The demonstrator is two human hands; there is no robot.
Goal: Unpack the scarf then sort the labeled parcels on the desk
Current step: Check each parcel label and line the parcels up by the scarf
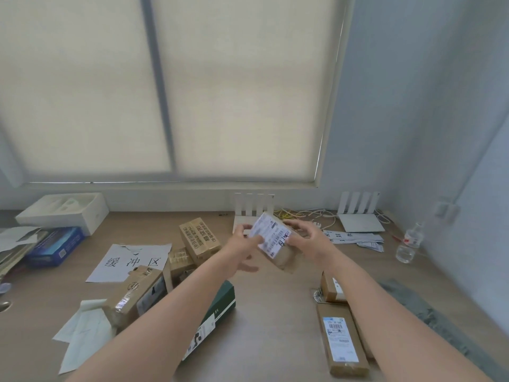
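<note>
A: Whereabouts of the small labelled parcel [275, 244]?

B: Held clear of the worktop [275, 312], tilted, white label facing up, between both hands, over the far middle, in front of a white router [254, 208].

A: And the fingers?

B: On the left hand [243, 241], curled round the parcel's left end, thumb on top, fingertips across the label. On the right hand [308, 238], curved round the right edge, gripping too. Slightly blurred, both.

A: Other parcels?

B: Lying flat near the right forearm: a long brown parcel [341, 343], label up, and just beyond it a second brown parcel [332, 290], partly hidden by the arm. Left of the left forearm: a taped brown parcel [132, 293], propped at a tilt, and a dark green box [224, 301] partly under the arm. Farther back, a carton with printed characters [199, 239], tilted against smaller boxes.

A: Anything else worth noting?

B: A paper sheet with three large characters [129, 261], flat on the left half. A white tray box [64, 212] and a blue box [53, 245] at the far left. A second router [359, 213] and a clear bottle [410, 241] at the far right. Also grey fabric [418, 304] along the right edge, near the right forearm; too blurred to tell more.
</note>
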